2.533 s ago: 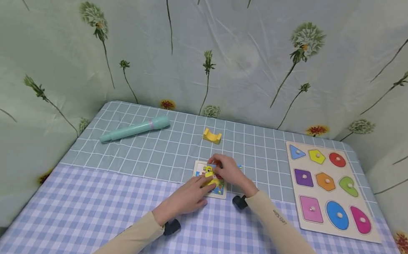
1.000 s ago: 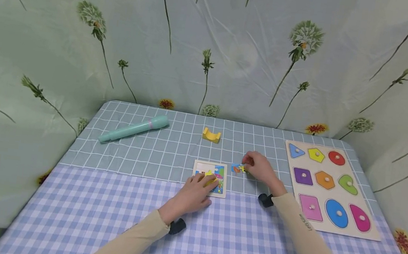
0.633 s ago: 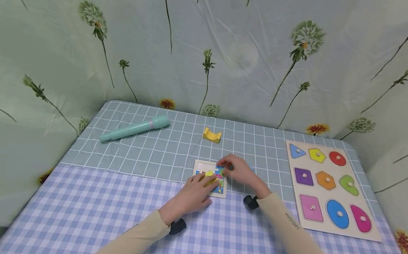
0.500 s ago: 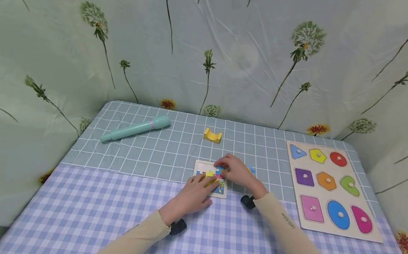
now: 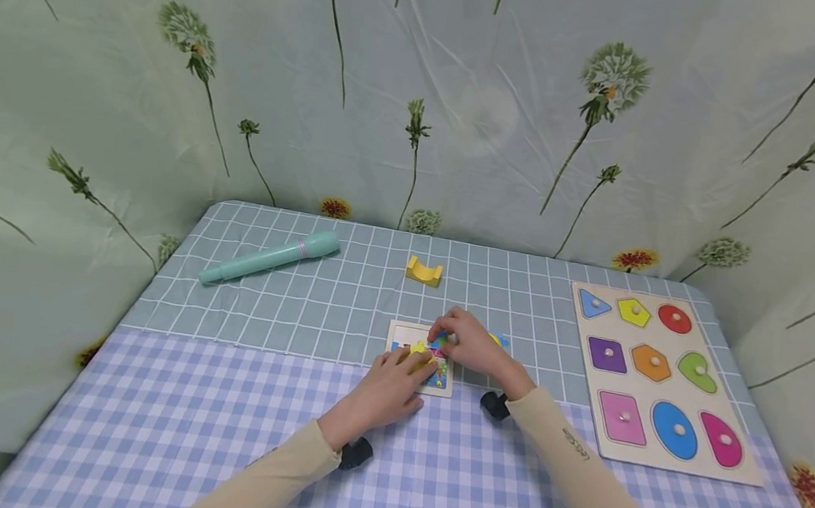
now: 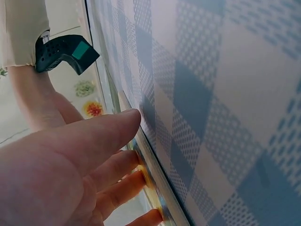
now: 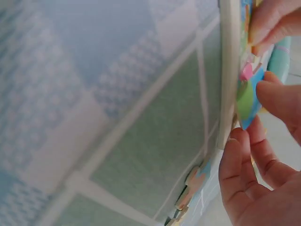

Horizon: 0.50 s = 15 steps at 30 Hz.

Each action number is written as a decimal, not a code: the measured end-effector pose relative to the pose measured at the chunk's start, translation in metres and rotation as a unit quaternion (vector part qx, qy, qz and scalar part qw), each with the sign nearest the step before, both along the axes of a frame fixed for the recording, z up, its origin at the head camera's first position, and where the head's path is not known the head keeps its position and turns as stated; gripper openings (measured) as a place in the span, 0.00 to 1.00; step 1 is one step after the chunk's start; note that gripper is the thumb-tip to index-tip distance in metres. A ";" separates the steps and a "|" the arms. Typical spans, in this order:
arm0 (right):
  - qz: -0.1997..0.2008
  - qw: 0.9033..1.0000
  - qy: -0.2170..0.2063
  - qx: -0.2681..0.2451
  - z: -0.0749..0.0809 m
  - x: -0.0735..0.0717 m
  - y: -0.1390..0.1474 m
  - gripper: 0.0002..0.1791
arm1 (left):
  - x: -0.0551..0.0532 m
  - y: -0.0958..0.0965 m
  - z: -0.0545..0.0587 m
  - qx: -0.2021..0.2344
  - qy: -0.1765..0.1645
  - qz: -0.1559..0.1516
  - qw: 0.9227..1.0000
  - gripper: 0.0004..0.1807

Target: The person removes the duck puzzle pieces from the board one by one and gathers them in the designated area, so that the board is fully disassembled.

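Left hand (image 5: 380, 389), fingers loosely extended, rests across puzzle's (image 5: 391, 334) near left corner; right hand (image 5: 472, 346) pinches blue-green piece (image 7: 248, 100) at far right corner.

R hand (image 7: 270, 172), lower rt of frame, pinching green-blue puzzle pc (image 7: 245, 101), tilted, by wooden board (image 7: 229, 70). L hand (image 7: 277, 21) upper rt, at board. Teal stick (image 7: 280, 63) rt edge. Loose pcs (image 7: 194, 184) btm ctr.

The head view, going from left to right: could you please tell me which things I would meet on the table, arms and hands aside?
Teal rod, puzzle, loose piece, shape board.
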State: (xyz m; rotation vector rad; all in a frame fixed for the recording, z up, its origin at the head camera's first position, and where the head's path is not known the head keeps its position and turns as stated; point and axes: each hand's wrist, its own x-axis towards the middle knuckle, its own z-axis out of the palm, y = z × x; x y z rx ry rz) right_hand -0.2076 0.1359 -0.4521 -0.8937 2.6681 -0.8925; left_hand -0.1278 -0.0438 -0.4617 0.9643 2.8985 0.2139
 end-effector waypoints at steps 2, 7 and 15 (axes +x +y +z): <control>-0.007 1.000 0.000 -0.004 -0.001 0.000 0.000 0.14 | 0.000 0.000 0.000 -0.002 -0.003 0.001 1.000 0.30; -0.050 0.995 -0.040 -0.074 -0.002 -0.004 0.006 0.12 | 0.001 0.000 0.000 0.006 -0.003 0.001 1.000 0.30; -0.138 0.958 -0.172 -0.186 0.013 -0.011 0.054 0.10 | 0.002 0.001 0.002 0.010 -0.014 0.004 1.000 0.29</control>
